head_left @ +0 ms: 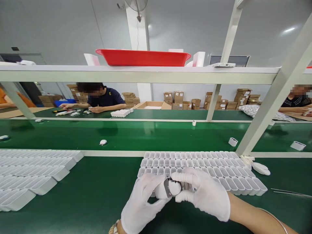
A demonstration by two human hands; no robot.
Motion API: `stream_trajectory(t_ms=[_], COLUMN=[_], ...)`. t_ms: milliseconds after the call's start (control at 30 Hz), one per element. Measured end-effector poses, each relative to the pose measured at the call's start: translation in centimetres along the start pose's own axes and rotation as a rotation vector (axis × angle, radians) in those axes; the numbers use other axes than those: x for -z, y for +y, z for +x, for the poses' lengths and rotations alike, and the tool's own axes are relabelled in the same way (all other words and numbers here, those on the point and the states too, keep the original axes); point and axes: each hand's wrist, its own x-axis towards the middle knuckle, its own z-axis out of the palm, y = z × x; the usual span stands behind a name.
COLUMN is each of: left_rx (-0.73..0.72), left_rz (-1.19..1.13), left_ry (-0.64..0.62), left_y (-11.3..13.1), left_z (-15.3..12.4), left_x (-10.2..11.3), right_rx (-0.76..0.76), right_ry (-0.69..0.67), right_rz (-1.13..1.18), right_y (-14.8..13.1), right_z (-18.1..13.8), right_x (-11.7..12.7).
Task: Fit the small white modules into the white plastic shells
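Note:
My left hand [143,203], in a white glove, is closed around a white plastic housing [162,190] with a dark opening facing right. In my right hand [203,193], also gloved, the thumb and fingers pinch a small rounded white part [175,188] with a dark toothed edge. The two pieces meet at the mouth of the housing; how deep one sits in the other I cannot tell. Just behind my hands stand rows of open white plastic casings [234,185], partly hidden by my gloves.
More white casings [39,183] stand in rows at left. Tweezers [291,192] lie at right, near a white rounded item [260,168]. Small white parts [103,142] rest on the green belt [151,130]. A shelf holds a red tray [143,58]. Co-workers [104,97] sit opposite.

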Motion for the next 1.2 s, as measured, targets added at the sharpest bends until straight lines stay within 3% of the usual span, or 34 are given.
stream_trajectory(t_ms=[567,1000,1200], left_rx=[-0.003,0.007,0.032], left_rz=[-0.001,-0.073,-0.099], left_ry=[0.014,-0.021,-0.035], left_y=[0.3,0.7,1.1], left_z=[0.1,0.8,0.9], left_x=[0.2,0.2,0.1], right_rx=[0.099,-0.028,0.078], right_ry=[0.042,-0.018,-0.022], right_rz=[-0.099,-0.164,-0.092], right_y=[0.8,0.8,2.5], right_z=[-0.4,-0.5,-0.5], right_x=[-1.0,-1.1,-2.0])
